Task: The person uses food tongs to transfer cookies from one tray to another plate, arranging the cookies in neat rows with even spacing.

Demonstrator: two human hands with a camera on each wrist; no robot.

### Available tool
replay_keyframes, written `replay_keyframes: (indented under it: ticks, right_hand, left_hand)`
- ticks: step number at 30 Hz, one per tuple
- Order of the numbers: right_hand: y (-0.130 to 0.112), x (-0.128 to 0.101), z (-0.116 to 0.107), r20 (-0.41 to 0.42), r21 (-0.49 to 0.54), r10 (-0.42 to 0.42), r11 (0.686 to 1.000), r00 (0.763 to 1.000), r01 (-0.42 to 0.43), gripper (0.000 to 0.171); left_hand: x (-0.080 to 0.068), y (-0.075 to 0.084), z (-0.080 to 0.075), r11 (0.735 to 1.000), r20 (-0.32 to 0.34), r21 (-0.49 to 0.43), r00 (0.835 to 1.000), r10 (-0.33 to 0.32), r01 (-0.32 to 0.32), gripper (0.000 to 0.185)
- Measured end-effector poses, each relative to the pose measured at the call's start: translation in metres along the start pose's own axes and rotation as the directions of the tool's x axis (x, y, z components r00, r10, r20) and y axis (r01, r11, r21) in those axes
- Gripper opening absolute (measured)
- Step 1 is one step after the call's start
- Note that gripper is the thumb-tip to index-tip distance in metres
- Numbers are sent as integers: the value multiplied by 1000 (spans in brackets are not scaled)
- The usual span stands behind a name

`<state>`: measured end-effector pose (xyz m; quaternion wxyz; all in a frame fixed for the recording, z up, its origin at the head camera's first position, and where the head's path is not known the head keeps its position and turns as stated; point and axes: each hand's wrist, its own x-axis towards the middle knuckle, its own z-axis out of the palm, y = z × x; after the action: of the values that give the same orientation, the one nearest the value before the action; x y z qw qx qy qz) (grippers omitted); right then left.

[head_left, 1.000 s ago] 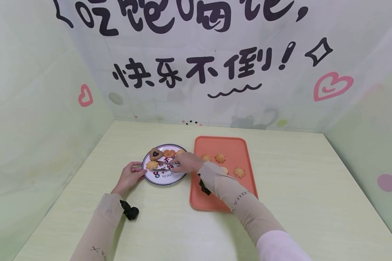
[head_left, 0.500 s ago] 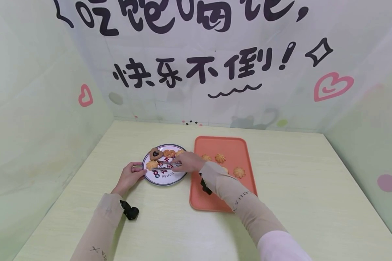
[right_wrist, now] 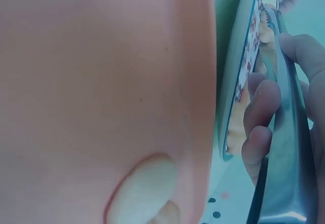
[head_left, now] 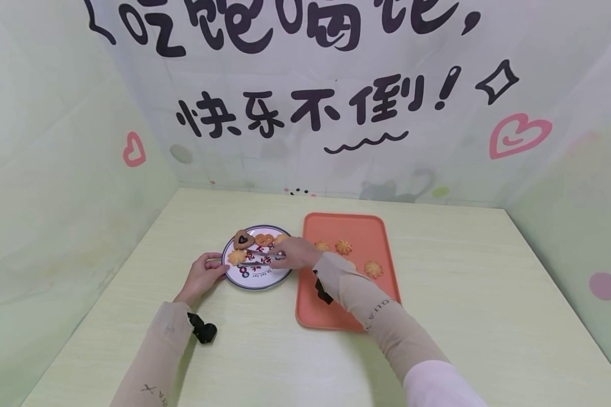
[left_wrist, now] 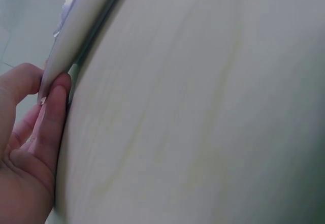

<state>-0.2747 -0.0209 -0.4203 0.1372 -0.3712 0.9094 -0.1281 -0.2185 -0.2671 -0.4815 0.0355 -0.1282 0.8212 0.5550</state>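
A round white plate (head_left: 265, 280) with a dark blue rim and red printing lies on the table. My left hand (head_left: 203, 274) pinches its left rim between thumb and fingers, seen closer in the left wrist view. My right hand (head_left: 296, 253) grips metal food tongs (right_wrist: 289, 158) with serrated tips. Those tips point left over the plate, beside a flower-shaped cookie (head_left: 236, 258); whether they touch it I cannot tell. A brown heart cookie (head_left: 242, 240) and a pretzel-shaped cookie (head_left: 263, 239) lie along the far rim. Another cookie (head_left: 281, 238) is partly hidden by my right hand.
Right of the plate lies an orange tray (head_left: 315, 311), under my right forearm. It bears several pale cookies, among them a flower-shaped cookie (head_left: 373, 269) and another flower cookie (head_left: 343, 247). Printed cloth walls (head_left: 305, 169) enclose the table at the back and sides.
My right hand and the tongs have shifted very slightly to the right. The flower-shaped cookie, the plate and my left hand stay where they were.
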Motion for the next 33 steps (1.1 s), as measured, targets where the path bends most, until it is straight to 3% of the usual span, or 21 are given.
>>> replay_keyframes:
  ticks: [6, 16, 23, 28, 33]
  right_hand:
    - [11, -12, -13, 11, 91, 17, 996, 1000, -18, 39]
    - [40, -42, -53, -52, 188, 77, 980, 996, -66, 38]
    - [64, -62, -79, -158, 136, 68, 990, 985, -47, 41]
    - [80, -78, -90, -176, 109, 100, 991, 979, -82, 42]
    - [97, -100, -88, -161, 99, 133, 988, 978, -118, 42]
  left_hand:
    - [-1, 0, 0, 1000, 3, 5, 1000, 7, -7, 45]
    - [0, 0, -1, 1000, 9, 18, 1000, -5, 5, 46]
    - [1, -2, -2, 999, 8, 30, 1000, -21, 21, 47]
    - [1, 0, -2, 999, 6, 50, 1000, -15, 14, 47]
    - [0, 1, -1, 999, 5, 49, 1000, -17, 17, 46]
